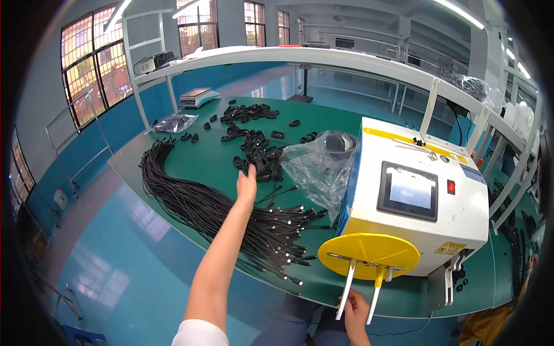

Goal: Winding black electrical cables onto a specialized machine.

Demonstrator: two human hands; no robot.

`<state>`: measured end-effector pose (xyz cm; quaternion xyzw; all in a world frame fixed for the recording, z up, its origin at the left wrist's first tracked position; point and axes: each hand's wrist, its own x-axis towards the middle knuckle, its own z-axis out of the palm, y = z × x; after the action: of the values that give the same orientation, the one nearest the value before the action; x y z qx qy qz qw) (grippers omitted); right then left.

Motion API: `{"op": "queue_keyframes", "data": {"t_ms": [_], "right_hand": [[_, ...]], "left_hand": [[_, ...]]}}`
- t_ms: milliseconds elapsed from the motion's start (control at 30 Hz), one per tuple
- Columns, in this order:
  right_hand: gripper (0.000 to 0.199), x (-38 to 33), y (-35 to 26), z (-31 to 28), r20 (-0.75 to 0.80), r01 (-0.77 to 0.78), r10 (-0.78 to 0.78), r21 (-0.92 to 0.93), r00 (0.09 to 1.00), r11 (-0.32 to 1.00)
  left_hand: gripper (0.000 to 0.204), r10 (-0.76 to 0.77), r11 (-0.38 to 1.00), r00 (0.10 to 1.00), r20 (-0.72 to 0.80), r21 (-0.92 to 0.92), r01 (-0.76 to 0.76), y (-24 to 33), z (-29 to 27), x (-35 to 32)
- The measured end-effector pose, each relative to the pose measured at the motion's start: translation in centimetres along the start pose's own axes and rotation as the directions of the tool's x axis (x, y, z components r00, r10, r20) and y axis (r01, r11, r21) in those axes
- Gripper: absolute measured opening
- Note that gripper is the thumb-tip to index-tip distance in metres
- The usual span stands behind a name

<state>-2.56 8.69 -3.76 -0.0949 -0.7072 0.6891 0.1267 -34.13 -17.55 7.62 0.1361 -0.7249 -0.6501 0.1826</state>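
Observation:
My left hand (pixel 247 184) reaches over the table to a pile of coiled black cables (pixel 266 161). Its thumb and a finger show apart at the pile's near side, and no coil is visibly gripped; the other fingers are partly hidden. Below it lies a long bundle of loose black cables (pixel 196 199), their metal plugs fanned out toward the right. My right hand (pixel 356 311) is at the lower edge of a winding machine (pixel 369 225), fingers bent in at a white rod (pixel 346 288) on its yellow disc (pixel 369 254). What those fingers pinch is too small to make out.
A clear plastic bag (pixel 320 167) lies against the machine's left side. Farther back are a scale (pixel 199 97) and a flat plastic packet (pixel 175 123). A white shelf rail (pixel 277 55) spans the table's far side. Another person's yellow garment (pixel 487 326) shows at lower right.

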Motion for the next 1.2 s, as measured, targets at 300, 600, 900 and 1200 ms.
{"op": "queue_keyframes", "data": {"t_ms": [300,600,900,1200], "right_hand": [[0.021,-0.1,0.6,-0.8,0.002,0.012,-0.012,-0.021,1.0,1.0],[0.022,-0.5,0.9,0.8,0.023,0.136,-0.134,-0.186,0.991,0.973],[0.018,-0.1,-2.0,6.2,0.255,0.336,-0.271,-0.259,0.928,0.906],[0.026,0.7,-3.6,10.1,0.385,0.659,-0.544,-0.55,0.746,0.514]], "left_hand": [[0.019,0.636,0.545,0.645,0.423,0.345,-0.764,-6.1,-9.1,-16.4],[0.022,0.538,0.546,0.614,0.578,0.316,-0.776,-8.9,-10.8,-18.9],[0.023,0.606,0.491,0.555,0.57,0.282,-0.824,-9.7,-12.7,-19.3],[0.027,0.701,0.264,0.408,0.585,0.318,-0.911,-10.5,-13.8,-18.5]]}}
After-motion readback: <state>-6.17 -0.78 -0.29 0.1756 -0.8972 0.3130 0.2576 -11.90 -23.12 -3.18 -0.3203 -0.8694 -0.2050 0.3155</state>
